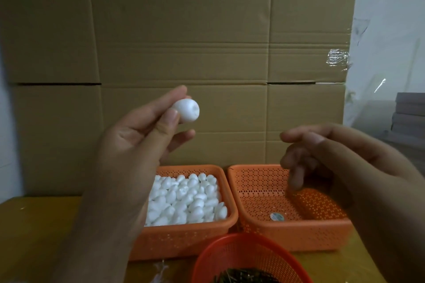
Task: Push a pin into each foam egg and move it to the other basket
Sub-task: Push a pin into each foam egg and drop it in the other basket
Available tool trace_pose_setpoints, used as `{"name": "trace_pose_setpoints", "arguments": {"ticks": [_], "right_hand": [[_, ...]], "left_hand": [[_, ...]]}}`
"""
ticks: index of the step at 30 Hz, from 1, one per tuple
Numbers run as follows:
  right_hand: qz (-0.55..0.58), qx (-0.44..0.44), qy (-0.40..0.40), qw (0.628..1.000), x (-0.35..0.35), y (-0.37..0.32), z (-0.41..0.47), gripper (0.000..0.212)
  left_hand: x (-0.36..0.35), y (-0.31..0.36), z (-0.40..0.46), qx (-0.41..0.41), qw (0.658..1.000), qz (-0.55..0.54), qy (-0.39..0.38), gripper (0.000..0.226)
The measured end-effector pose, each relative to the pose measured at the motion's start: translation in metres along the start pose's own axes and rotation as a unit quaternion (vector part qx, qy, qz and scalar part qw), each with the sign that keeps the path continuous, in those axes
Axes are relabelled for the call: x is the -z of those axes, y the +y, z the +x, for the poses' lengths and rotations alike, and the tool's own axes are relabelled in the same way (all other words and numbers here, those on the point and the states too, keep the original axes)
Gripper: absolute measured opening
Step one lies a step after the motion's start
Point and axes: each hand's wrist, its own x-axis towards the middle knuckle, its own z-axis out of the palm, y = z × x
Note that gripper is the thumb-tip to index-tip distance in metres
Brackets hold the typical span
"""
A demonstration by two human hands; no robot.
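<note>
Plain cardboard wall (pixel 184 30): no print visible. Right basket (pixel 292 234) holds only a round sticker (pixel 275 216), text unreadable. Left basket (pixel 190 234) full of foam eggs (pixel 186 197). Left hand (pixel 135 142): grip pinching one foam egg (pixel 187 111) aloft. Right hand (pixel 326 154): grip loosely curled, holding nothing visible.

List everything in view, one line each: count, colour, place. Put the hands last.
foam egg in hand: one, white, pinched at the left hand's fingertips, raised in front of the cardboard.
foam eggs in basket: many, white, heaped in the left basket.
left basket: one, orange, on the table.
right basket: one, orange, beside the left basket; holds no eggs, a small round sticker on its floor.
round basket: one, red-orange, nearest the camera, with dark pins inside.
table: one, yellow-brown.
cardboard boxes: brown, stacked behind the baskets.
left hand: holds the egg.
right hand: over the right basket, fingers loosely curled.
</note>
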Motion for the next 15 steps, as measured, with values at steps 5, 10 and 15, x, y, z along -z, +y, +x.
{"name": "trace_pose_setpoints", "arguments": {"ticks": [5,10,15], "right_hand": [[-0.005,0.017,0.014,1.0,0.0029,-0.0016,0.0004,0.022],[-0.006,0.013,0.013,1.0,0.0027,-0.0017,0.0013,0.016],[-0.016,-0.01,-0.012,1.0,-0.0049,-0.0002,0.0013,0.023]], "left_hand": [[0.0048,0.0008,0.0007,-0.055,0.992,0.102,-0.058,0.025],[0.003,0.0042,-0.0008,-0.085,0.98,0.158,-0.081,0.024],[-0.0005,0.0035,-0.0031,-0.027,0.982,0.164,-0.095,0.019]]}}
